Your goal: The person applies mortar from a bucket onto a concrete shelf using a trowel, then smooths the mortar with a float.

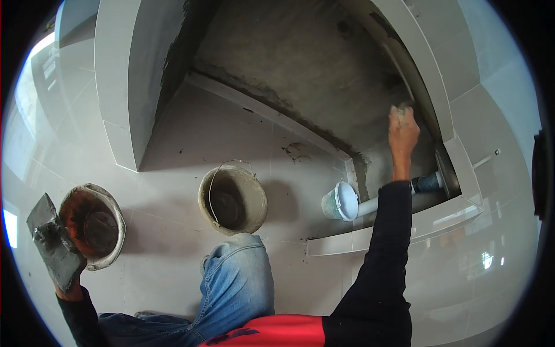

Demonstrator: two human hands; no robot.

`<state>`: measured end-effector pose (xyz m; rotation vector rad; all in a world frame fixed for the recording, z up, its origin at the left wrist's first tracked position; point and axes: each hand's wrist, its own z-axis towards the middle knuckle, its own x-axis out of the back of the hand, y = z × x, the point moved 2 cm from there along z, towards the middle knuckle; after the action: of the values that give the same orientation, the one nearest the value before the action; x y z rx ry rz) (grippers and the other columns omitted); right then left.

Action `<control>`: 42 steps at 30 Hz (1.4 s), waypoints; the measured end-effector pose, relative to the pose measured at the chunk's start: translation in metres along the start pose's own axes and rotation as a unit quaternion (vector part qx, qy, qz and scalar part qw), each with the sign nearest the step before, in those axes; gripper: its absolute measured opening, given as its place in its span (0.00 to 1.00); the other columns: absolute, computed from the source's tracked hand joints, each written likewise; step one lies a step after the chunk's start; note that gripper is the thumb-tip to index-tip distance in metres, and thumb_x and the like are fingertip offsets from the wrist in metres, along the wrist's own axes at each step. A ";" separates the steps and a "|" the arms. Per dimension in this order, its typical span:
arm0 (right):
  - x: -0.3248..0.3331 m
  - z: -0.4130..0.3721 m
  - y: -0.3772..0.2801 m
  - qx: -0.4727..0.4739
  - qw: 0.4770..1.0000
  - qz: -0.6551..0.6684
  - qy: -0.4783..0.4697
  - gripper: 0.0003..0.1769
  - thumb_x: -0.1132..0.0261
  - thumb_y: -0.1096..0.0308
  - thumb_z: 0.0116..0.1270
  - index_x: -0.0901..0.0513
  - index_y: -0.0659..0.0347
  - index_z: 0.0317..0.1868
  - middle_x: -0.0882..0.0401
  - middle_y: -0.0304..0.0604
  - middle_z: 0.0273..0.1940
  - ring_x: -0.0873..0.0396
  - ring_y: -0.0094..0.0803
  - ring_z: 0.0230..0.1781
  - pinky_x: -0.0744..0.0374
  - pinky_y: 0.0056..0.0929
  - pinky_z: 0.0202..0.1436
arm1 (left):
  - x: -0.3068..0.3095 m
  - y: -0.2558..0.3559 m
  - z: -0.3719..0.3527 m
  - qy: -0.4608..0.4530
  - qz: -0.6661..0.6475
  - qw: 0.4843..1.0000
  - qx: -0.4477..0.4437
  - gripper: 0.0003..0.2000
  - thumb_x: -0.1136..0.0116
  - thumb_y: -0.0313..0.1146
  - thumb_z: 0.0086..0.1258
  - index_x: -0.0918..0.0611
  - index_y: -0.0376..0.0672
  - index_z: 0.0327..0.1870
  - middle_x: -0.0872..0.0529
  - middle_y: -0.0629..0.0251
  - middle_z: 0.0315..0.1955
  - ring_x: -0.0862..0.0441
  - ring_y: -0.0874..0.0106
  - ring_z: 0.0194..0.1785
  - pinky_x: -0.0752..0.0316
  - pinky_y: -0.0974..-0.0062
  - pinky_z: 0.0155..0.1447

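At the far left my left hand holds a flat grey board from beneath, with a lump of wet mortar on it; most of the fingers are hidden. The board's edge overlaps the rim of a bucket with a reddish inside. My right hand reaches out over the grey cement surface, its fingers closed around something small and greyish that is blurred. Below that hand, a white pipe runs to a dark fitting.
A mortar-stained bucket with a wire handle stands in front of my knee. A small white tub lies tilted by the pipe. Low tiled ledges border the cement area, and a tiled pillar rises at the upper left.
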<state>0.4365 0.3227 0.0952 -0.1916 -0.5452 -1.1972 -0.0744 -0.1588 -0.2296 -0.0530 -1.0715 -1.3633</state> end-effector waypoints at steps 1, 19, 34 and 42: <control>-0.007 0.007 -0.001 -0.002 1.000 0.000 0.002 0.18 0.38 0.52 0.66 0.23 0.61 0.39 0.19 0.56 0.32 0.20 0.57 0.36 0.24 0.49 0.38 | -0.001 0.000 -0.001 0.001 0.001 1.000 -0.003 0.20 0.44 0.33 0.67 0.31 0.38 0.58 0.24 0.63 0.48 0.26 0.71 0.52 0.30 0.76 0.55; 0.026 -0.017 -0.016 -0.081 0.996 -0.036 -0.022 0.17 0.39 0.53 0.67 0.25 0.59 0.39 0.18 0.55 0.34 0.20 0.56 0.38 0.24 0.50 0.39 | -0.011 0.034 0.014 -0.071 -0.288 0.951 0.088 0.15 0.45 0.33 0.69 0.28 0.42 0.54 0.22 0.65 0.44 0.23 0.75 0.48 0.24 0.78 0.52; 0.030 0.001 -0.024 -0.086 0.996 0.011 -0.019 0.18 0.39 0.52 0.66 0.24 0.59 0.41 0.18 0.57 0.34 0.20 0.58 0.38 0.23 0.50 0.39 | -0.028 0.020 0.002 -0.066 -0.695 0.669 0.255 0.17 0.59 0.36 0.77 0.30 0.40 0.62 0.21 0.60 0.52 0.20 0.69 0.50 0.18 0.70 0.48; -0.017 0.028 -0.048 -0.109 0.991 -0.005 -0.080 0.16 0.40 0.53 0.68 0.25 0.59 0.43 0.17 0.55 0.38 0.20 0.58 0.42 0.23 0.52 0.43 | -0.032 0.031 0.009 -0.037 -0.748 0.594 0.295 0.20 0.59 0.44 0.76 0.25 0.37 0.55 0.18 0.55 0.47 0.18 0.62 0.45 0.18 0.64 0.48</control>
<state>0.3798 0.3311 0.1035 -0.4743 -0.5545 -1.2581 -0.0499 -0.1204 -0.2281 1.6714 -1.6426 -2.3097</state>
